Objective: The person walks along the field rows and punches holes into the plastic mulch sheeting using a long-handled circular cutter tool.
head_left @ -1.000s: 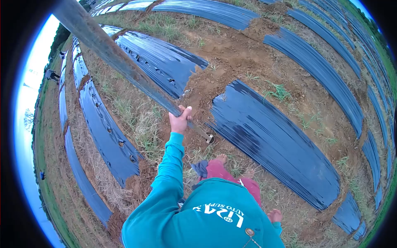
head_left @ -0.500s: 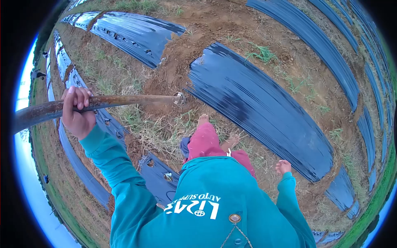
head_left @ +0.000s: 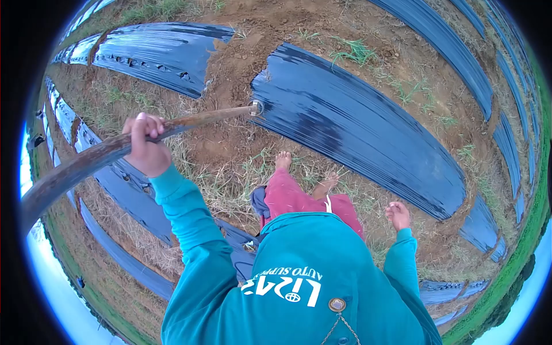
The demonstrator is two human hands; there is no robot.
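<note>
My left hand [head_left: 147, 144] is wrapped round a long brown pole [head_left: 198, 119] with a worn, stained surface. At the pole's far end is a round metal piece [head_left: 256, 107], which appears beside the left edge of a dark plastic sheet [head_left: 356, 129] covering a raised bed. Whether that end touches the ground or the sheet I cannot tell. My right hand [head_left: 398, 215] hangs on the other side of my body with its fingers curled in; anything inside them is hidden. It is nearest to the lower edge of the same sheet and touches nothing visible.
Bare soil [head_left: 230, 69] separates this bed from another plastic-covered bed [head_left: 155, 54]. Dry grass [head_left: 230, 192] lies around my bare feet [head_left: 283, 161]. A green grass tuft [head_left: 356, 53] grows beyond the sheet. More covered rows [head_left: 454, 63] run along the right.
The pole and my left hand have shifted right in view, and the metal end has moved up to the sheet's edge. My right hand appears slightly higher, still curled.
</note>
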